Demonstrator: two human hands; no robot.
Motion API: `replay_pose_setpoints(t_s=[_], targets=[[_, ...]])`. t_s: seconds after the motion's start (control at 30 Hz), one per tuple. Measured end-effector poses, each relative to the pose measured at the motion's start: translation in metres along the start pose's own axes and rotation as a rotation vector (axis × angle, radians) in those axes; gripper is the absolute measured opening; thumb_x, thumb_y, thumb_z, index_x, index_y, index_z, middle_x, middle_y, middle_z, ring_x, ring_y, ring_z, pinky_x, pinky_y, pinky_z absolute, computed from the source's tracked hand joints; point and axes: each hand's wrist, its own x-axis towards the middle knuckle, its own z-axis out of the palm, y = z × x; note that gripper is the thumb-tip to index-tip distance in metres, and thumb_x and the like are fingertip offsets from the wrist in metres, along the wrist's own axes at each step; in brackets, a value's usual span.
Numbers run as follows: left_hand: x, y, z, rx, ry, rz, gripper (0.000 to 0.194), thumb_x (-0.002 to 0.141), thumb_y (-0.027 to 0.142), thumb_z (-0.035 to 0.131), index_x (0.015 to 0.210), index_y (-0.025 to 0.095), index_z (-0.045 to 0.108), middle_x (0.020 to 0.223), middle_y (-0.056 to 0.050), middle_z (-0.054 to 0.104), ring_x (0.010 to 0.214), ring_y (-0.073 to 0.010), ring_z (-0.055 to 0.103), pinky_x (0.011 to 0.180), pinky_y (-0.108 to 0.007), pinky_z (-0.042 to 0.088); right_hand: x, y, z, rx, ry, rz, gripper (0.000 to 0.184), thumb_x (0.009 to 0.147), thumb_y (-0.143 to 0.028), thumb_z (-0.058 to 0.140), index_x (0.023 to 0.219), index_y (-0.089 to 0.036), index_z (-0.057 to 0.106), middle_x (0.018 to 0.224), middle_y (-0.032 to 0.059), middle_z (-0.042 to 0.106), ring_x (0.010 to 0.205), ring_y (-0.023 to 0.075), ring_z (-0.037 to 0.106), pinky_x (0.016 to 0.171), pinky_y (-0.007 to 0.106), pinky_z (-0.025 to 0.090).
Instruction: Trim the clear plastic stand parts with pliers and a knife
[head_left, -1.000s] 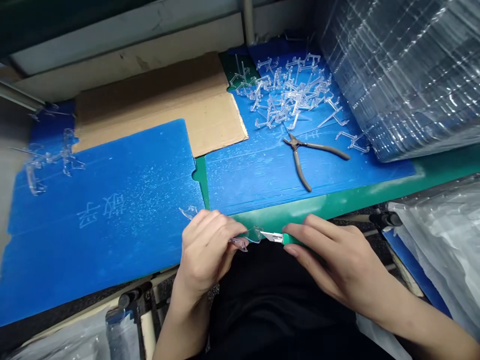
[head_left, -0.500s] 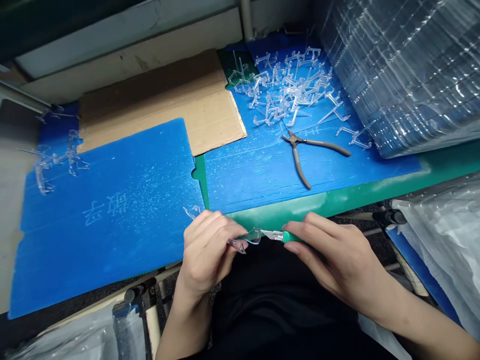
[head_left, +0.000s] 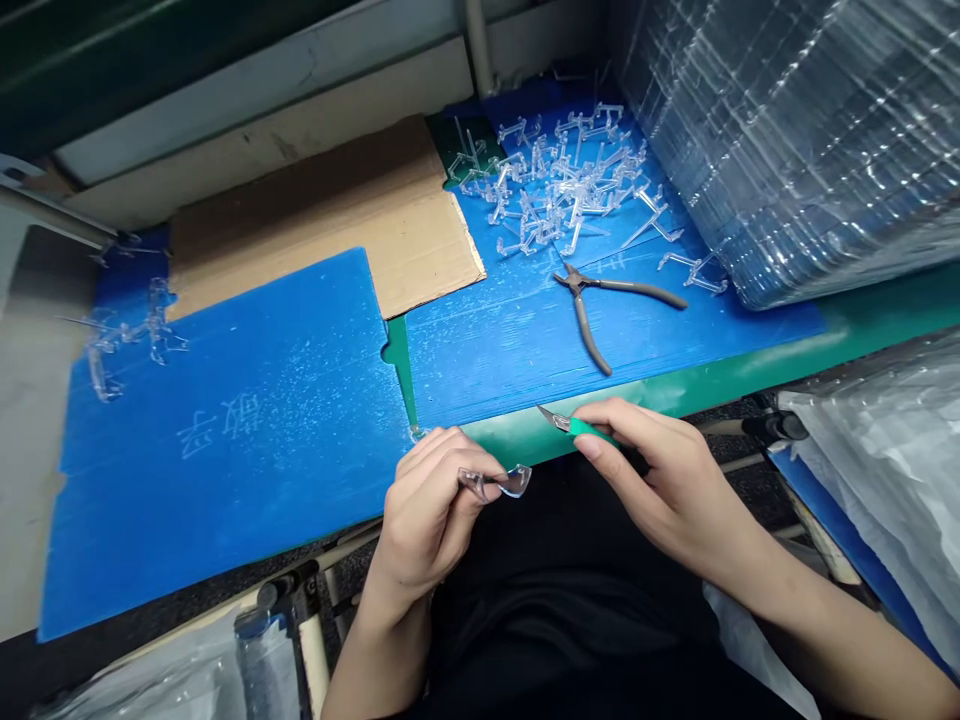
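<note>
Fingers point(head_left: 442, 452) of the left hand point(head_left: 427, 525) are being closed around a clear plastic piece point(head_left: 499, 483), with its curved end being left sticking out past the fingertips, above the person's black clothing point(head_left: 555, 600). Fingers point(head_left: 622, 425) of the right hand point(head_left: 675, 490) are being wrapped firmly around the green handle of a craft knife point(head_left: 589, 429). Its small blade is being pointed up and to the left, near the plastic piece but not touching it, and is being held over a green mat point(head_left: 510, 438).

Just beyond the hands, a blue plastic sheet point(head_left: 225, 450) marked with pale characters is being supported by the mat, and a second blue sheet point(head_left: 510, 360) is lying beside it. Grey-handled pliers point(head_left: 600, 300) are being left on the second sheet, just below a heap of clear plastic stands point(head_left: 555, 180). A smaller cluster of clear stands point(head_left: 131, 335) is lying at the far left end of the first sheet. Brown cardboard point(head_left: 322, 240) is being overlapped by the first sheet, while a tall bagged stack of clear plastic point(head_left: 787, 130) is standing at the upper right. A white plastic bag point(head_left: 855, 470) is being kept below the mat on the right.
</note>
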Motion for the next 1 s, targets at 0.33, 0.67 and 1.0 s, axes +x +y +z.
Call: replay_pose_setpoints(t_s=[0.33,0.67,1.0], targets=[[-0.011,0.013,0.025,-0.597,0.138,-0.272,0.045,0.116,0.052,0.039,0.099,0.021,0.066,0.079,-0.004,0.061,0.073,-0.0169,0.054,0.069,-0.031,0.044,-0.004,-0.013,0.02,0.079,0.008,-0.284,0.025,0.113,-0.016,0.054,0.137,-0.019,0.062,0.114,0.0054,0.073,0.095,0.016,0.069,0.083,0.027,0.055],[-0.021,0.008,0.034,-0.442,0.134,-0.278,0.056,0.113,0.06,0.037,0.082,0.021,0.062,0.065,-0.004,0.056,0.064,-0.0189,0.057,0.065,-0.035,0.051,-0.007,-0.018,0.027,-0.02,0.062,-0.391,0.026,0.114,-0.018,0.053,0.139,-0.016,0.063,0.106,0.0047,0.075,0.087,0.0127,0.07,0.076,0.023,0.055],[-0.023,0.007,0.035,-0.428,0.131,-0.268,0.057,0.113,0.06,0.037,0.08,0.021,0.06,0.064,-0.003,0.057,0.062,-0.018,0.057,0.071,-0.036,0.055,-0.009,-0.018,0.024,0.012,0.051,-0.38,0.032,0.113,-0.015,0.055,0.143,-0.015,0.065,0.106,0.0047,0.076,0.086,0.0108,0.07,0.076,0.02,0.056]])
